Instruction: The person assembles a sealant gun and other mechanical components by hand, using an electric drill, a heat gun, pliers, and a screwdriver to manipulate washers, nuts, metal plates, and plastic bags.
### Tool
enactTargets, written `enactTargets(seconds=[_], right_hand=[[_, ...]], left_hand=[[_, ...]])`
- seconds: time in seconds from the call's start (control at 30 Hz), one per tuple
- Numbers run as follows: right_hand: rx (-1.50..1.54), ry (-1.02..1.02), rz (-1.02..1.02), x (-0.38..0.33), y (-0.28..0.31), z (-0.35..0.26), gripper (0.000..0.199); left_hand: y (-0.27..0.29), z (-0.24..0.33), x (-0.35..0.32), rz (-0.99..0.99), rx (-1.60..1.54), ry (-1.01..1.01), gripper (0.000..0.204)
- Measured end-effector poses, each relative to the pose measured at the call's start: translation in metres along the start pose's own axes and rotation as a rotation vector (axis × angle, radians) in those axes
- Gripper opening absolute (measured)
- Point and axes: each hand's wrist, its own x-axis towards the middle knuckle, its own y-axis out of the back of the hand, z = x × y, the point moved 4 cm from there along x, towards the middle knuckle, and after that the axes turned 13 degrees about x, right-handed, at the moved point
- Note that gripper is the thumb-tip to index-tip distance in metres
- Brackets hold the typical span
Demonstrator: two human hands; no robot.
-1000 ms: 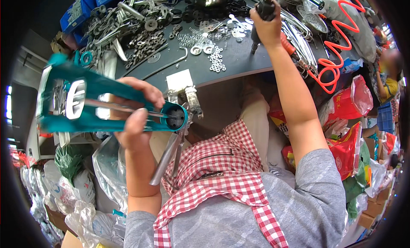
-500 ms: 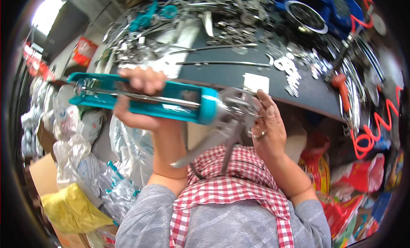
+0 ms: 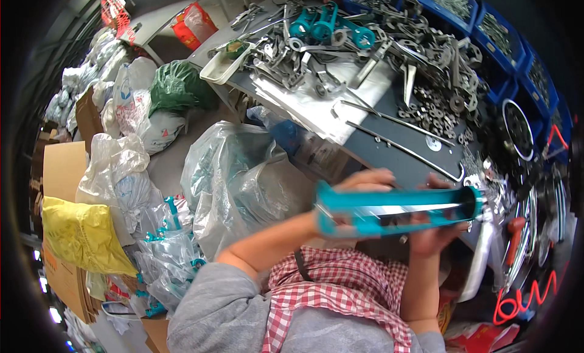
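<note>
A teal caulking gun (image 3: pixel 389 198) lies almost level across both hands, above the table's near edge and blurred by motion. My left hand (image 3: pixel 365 180) is at the left part of its cradle, fingers behind the upper edge, partly hidden by the gun. My right hand (image 3: pixel 439 236) grips the cradle near its right end, the fingertips showing above and the palm below. From that end a silvery metal handle (image 3: pixel 479 262) hangs down, smeared by motion.
Metal parts (image 3: pixel 456 67) and teal gun pieces (image 3: pixel 323 23) crowd the table (image 3: pixel 380 147). Two bent rods (image 3: pixel 401 152) lie near its edge. Blue bins (image 3: pixel 496 34) stand at the back right. A large clear bag (image 3: pixel 228 170) is at left; a red-handled tool (image 3: pixel 516 231) is at right.
The caulking gun and both hands have moved to the right and lower in the picture. The view has swung left, showing more of the bags. My right hand has shifted from the metal handle assembly to the cradle.
</note>
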Motion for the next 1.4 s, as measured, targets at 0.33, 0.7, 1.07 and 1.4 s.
enactTargets(seconds=[0.33,0.7,1.07,1.4], right_hand=[[0.114,0.04,0.423,-0.013,0.058,-0.059,0.064],[-0.131,-0.031,0.391,0.001,0.054,-0.055,0.068],[-0.222,-0.107,0.425,-0.005,0.053,-0.045,0.064],[-0.284,-0.113,0.466,-0.008,0.046,-0.04,0.056]], left_hand=[[0.318,-0.264,0.076,0.255,1.655,0.773,0.035],[0.286,-0.219,0.09,0.283,1.518,0.027,0.032],[0.157,-0.179,0.04,-0.31,0.963,-0.064,0.028],[0.161,-0.145,0.072,-0.328,1.088,-0.053,0.013]])
